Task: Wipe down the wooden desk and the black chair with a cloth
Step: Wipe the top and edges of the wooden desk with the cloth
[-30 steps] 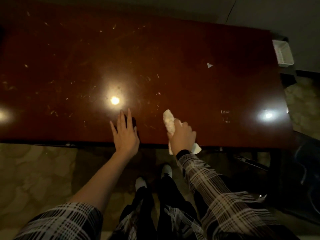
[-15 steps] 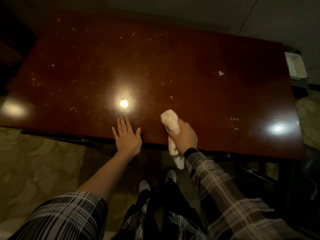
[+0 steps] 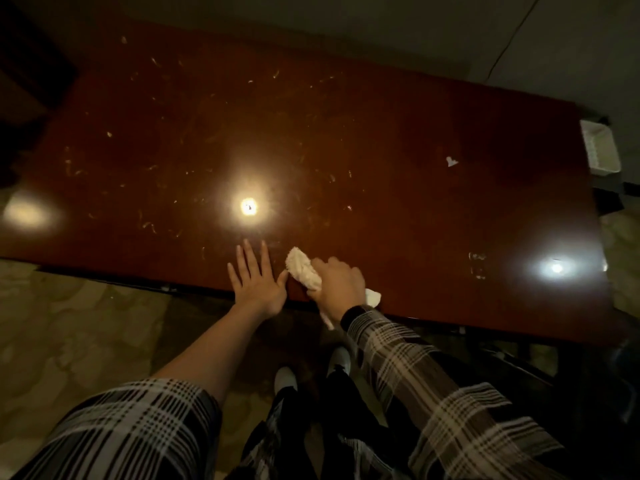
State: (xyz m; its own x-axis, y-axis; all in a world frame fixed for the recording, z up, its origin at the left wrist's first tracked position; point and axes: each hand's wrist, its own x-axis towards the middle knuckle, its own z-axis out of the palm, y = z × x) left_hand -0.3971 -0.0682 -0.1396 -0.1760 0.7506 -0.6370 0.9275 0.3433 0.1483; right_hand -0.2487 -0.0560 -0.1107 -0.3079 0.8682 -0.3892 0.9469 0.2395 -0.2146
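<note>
1. Both arms wear a plaid shirt in dark brown or black, crossed by white and grey lines.
2. The sleeve behind the left hand (image 3: 256, 285) is pushed up past the elbow, leaving the forearm bare.
3. The sleeve behind the right hand (image 3: 341, 285) reaches the wrist and ends in a dark, plain cuff.
4. Below the hands, the shirt's plaid front hangs over dark trousers.
5. Two white shoe tips show beneath the hands.
</note>
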